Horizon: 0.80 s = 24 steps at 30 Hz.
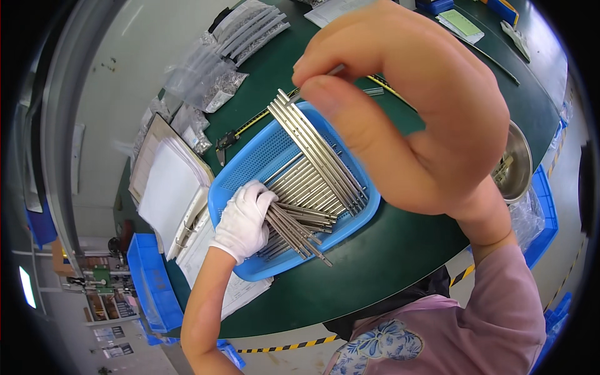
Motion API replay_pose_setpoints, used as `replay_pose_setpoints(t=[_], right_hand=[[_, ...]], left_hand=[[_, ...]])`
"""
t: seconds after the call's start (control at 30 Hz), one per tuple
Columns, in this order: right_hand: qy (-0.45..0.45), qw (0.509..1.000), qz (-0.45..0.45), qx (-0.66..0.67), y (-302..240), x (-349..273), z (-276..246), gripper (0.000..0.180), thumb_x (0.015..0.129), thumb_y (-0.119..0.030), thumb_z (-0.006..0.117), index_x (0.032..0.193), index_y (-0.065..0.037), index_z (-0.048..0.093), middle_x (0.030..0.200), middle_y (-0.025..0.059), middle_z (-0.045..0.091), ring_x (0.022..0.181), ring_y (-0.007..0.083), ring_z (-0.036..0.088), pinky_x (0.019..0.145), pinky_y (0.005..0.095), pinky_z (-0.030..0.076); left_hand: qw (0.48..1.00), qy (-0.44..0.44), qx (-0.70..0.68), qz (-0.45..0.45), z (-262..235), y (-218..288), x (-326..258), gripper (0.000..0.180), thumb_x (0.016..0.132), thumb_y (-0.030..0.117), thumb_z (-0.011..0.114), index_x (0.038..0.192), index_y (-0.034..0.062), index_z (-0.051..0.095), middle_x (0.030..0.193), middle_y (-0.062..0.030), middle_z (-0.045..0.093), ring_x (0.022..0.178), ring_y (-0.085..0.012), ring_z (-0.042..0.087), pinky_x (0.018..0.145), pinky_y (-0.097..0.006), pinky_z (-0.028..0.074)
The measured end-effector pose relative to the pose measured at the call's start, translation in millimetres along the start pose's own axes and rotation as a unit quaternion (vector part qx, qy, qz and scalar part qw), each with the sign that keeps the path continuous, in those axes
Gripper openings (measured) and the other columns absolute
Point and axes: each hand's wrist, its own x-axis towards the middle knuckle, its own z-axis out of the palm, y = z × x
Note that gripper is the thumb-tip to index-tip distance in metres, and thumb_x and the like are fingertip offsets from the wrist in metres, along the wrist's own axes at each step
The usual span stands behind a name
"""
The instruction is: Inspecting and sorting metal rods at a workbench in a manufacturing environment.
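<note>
My left hand (244, 220), in a white glove, is closed round a bundle of thin metal rods (292, 232) over the near left side of a blue perforated basket (234, 181). More rods lie in rows in the basket, and several long ones (315, 150) lean across them with their far ends above the far rim. Bare and close to the camera, my right hand (412, 106) is raised over the basket's far right side. Its thumb and forefinger pinch a thin grey metal rod (338, 70), mostly hidden by the fingers.
A caliper (227, 142) lies behind the basket on the green table (400, 240). Papers (169, 181) and bags of small parts (219, 84) are at the left. A metal bowl (520, 164) stands right, near a blue bin (542, 219); another blue bin (153, 284) stands lower left.
</note>
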Motion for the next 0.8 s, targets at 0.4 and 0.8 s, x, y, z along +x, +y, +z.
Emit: replay_pose_setpoints(t=[0.4, 0.8], right_hand=[[0.021, 1.000, 0.011, -0.003, 6, -1, 1, 0.014, 0.071, 0.010, 0.061, 0.084, 0.004, 0.060, 0.077, 0.0120, 0.062, 0.066, 0.0196, 0.059, 0.059, 0.0246, 0.047], [-0.019, 0.999, 0.047, -0.010, -7, 2, 4, 0.017, 0.066, 0.010, 0.065, 0.079, 0.001, 0.061, 0.071, 0.0082, 0.060, 0.060, 0.0181, 0.056, 0.053, 0.0249, 0.044]], left_hand=[[0.984, 0.125, 0.051, 0.115, -47, 10, 83, 0.029, 0.067, 0.005, 0.057, 0.096, 0.0078, 0.058, 0.100, -0.0090, 0.055, 0.100, -0.0257, 0.054, 0.085, -0.037, 0.045], [0.936, 0.145, 0.183, 0.262, -21, -21, 110, 0.010, 0.073, 0.015, 0.054, 0.080, 0.0090, 0.058, 0.080, -0.0090, 0.058, 0.079, -0.0246, 0.057, 0.078, -0.036, 0.046]])
